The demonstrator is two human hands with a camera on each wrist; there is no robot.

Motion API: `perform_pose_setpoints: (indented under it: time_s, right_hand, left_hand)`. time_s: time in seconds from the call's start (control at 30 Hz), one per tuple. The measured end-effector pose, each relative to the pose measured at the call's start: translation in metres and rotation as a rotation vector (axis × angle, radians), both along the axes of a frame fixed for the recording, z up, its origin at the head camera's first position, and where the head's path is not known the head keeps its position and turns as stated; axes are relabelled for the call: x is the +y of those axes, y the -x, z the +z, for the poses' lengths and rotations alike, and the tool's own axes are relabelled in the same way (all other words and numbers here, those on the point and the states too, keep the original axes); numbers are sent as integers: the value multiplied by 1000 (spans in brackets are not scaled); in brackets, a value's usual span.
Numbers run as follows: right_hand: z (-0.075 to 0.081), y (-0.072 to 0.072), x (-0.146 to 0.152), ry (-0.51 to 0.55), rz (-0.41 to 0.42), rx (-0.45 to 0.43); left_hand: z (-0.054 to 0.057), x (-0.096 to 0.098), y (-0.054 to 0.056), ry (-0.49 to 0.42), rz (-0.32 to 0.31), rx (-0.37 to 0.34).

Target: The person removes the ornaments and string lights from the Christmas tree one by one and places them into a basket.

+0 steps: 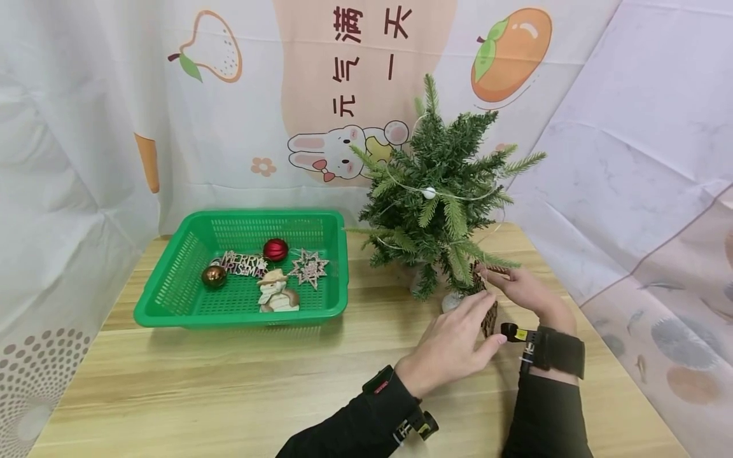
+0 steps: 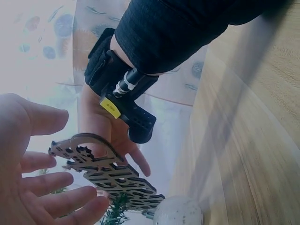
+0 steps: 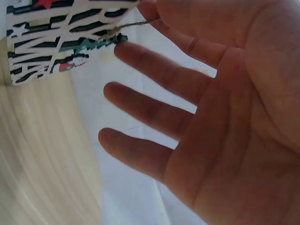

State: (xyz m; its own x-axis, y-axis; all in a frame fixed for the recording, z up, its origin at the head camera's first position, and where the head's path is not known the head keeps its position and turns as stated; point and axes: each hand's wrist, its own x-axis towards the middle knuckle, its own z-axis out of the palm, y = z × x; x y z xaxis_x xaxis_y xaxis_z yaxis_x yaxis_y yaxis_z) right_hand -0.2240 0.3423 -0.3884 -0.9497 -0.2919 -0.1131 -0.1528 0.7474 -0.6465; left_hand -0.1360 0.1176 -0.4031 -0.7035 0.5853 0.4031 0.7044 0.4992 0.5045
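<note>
Twine (image 3: 136, 23) from a cut-out lettered sign (image 1: 490, 320) runs to the right hand (image 1: 529, 294), whose thumb and forefinger appear to pinch it while the other 3 fingers spread apart. The left hand (image 1: 455, 340) is wide, its fingers relaxed close beside the sign; whether they touch it, the pictures do not tell. The sign is over the desk (image 1: 229, 394), between the 2 hands, near the low branches of the small tree (image 1: 443, 172) and a whitish ball (image 2: 178, 213). Good handling probably calls for a firm pinch on the twine, with the left hand steadying the sign's edge against swinging or twisting. Slow, small movements should help keep the openwork letters from snagging on needles.
</note>
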Motion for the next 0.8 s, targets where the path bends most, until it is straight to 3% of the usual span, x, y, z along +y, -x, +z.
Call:
perform_pose_setpoints:
  time_s: [0.3, 0.5, 0.6, 0.8]
  right_hand:
    - [6, -3, 1, -7, -25, 19]
    - [3, 3, 2, 81, 64, 235]
    - [3, 4, 2, 70, 45, 318]
    - [7, 2, 4, 67, -36, 335]
  left_hand:
    - [-2, 1, 1, -21, 47, -39]
    - [-2, 0, 3, -83, 41, 34]
    - [-2, -1, 4, -108, 35, 54]
    - [0, -3, 5, -165, 26, 59]
